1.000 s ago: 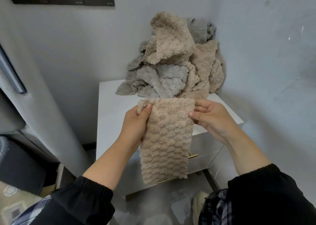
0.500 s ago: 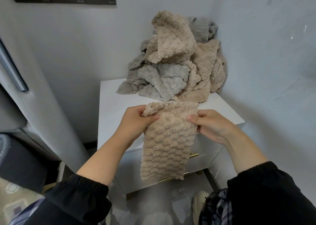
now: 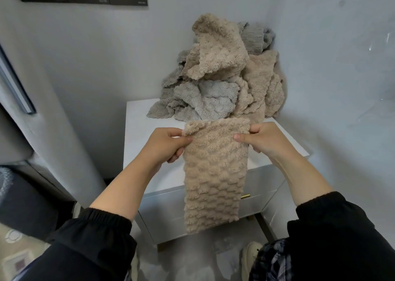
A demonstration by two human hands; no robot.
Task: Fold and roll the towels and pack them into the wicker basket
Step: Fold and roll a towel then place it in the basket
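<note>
The left grip (image 3: 168, 145) and right grip (image 3: 263, 139) are moving apart, each pinching a top corner of the beige towel (image 3: 213, 174), stretching its upper edge wider and level; the bunched left corner is flattening out

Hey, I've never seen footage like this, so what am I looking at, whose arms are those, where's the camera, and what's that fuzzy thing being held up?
There is no machine here: a person is working with bare hands. The view comes from a wide-angle camera worn on the person's head, looking forward and down, so the arms reach in from the bottom edge. The left hand and the right hand each pinch a top corner of a beige towel, which hangs down in front of a white cabinet. On the cabinet's top, back in the corner of the walls, lies a loose pile of towels, beige and grey, not yet folded. The wicker basket meant for packing is not in view.
</note>
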